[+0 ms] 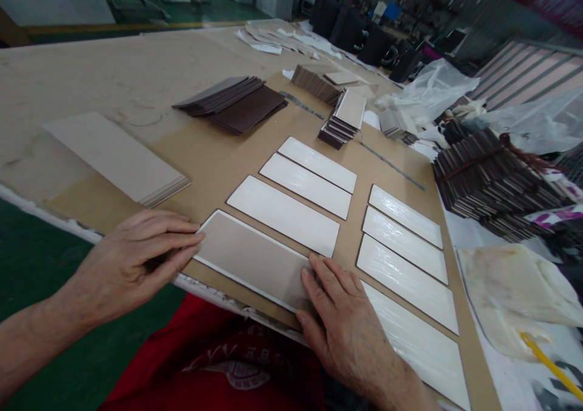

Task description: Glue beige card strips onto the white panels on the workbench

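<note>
A beige rectangular panel with a white border (255, 256) lies flat near the table's front edge. My left hand (136, 262) touches its left end, fingers together and thumb below them. On its right end rests my right hand (339, 317), fingers spread over the surface. Behind this panel are several glossy white panels (285, 213) in a column. A second column of glossy white panels (405, 271) stands to the right, its nearest one partly hidden by my right hand and forearm.
Beige sheets (121, 156) lie at the left, dark boards (237, 101) behind. Narrow stacked panels (344, 116) sit farther back. Tied dark stacks (492, 174) rise at the right, near a stained cloth (514, 289) and a yellow handle (551, 365).
</note>
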Demonstrator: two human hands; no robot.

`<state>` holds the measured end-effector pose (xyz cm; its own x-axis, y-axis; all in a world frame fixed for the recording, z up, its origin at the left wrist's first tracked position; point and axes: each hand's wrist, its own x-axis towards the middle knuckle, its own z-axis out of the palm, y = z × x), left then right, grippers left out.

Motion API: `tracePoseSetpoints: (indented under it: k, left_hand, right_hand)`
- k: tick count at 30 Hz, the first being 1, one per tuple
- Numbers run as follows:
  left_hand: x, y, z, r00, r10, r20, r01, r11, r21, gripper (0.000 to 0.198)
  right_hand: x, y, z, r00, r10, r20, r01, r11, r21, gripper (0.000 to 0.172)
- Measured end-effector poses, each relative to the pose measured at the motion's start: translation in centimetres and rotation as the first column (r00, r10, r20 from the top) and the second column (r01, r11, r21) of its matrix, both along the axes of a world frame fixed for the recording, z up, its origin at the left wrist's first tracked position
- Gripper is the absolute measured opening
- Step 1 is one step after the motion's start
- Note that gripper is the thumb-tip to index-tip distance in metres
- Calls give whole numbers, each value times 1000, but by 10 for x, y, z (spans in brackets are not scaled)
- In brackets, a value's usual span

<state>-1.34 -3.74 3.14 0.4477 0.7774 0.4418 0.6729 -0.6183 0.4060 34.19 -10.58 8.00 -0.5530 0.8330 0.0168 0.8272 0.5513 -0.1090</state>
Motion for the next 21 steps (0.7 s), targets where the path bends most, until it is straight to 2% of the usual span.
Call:
tracePoseSetpoints:
  k: [5, 11, 16, 21]
  left_hand:
    - [0, -2, -2, 999, 17, -29, -16, 999, 30, 22]
    - [-3, -3, -6, 965, -68, -255, 69, 998, -5, 22]
    - [-5, -3, -6, 920, -65, -387, 101, 992, 73, 44]
    - [-12, -2, -8, 919, -87, -384, 112, 993, 43, 61]
  right_hand:
    - [-3, -1, -5, 1000, 3, 9, -3, 1000, 22, 45]
    - [-14, -4, -7, 1000, 21, -16, -20, 999, 40, 58]
    - [-17, -14, -11, 999, 30, 25, -33, 994, 103, 73]
    - [0, -24, -5, 997, 64, 50, -71, 986, 154, 71]
